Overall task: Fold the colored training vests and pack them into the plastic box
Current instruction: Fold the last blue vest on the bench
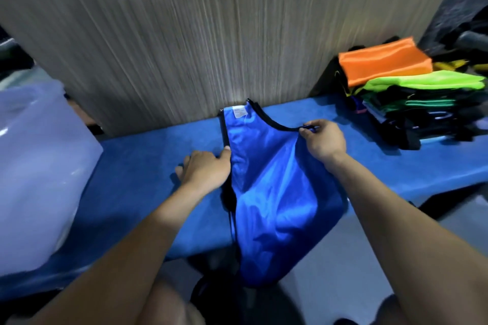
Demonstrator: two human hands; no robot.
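A blue training vest (274,192) with black trim lies along the blue table (137,166), its neck end against the wooden wall and its lower end hanging over the front edge. My right hand (323,141) pinches the black-trimmed shoulder strap at the vest's right side. My left hand (204,170) rests flat on the table beside the vest's left edge, thumb touching the black trim. The translucent plastic box (34,174) stands at the left end of the table.
A stack of folded vests (412,92), orange on top, then neon yellow, green and dark ones, sits at the right end of the table. A wood-grain wall panel (211,34) rises right behind the table. The grey floor (449,219) shows at the lower right.
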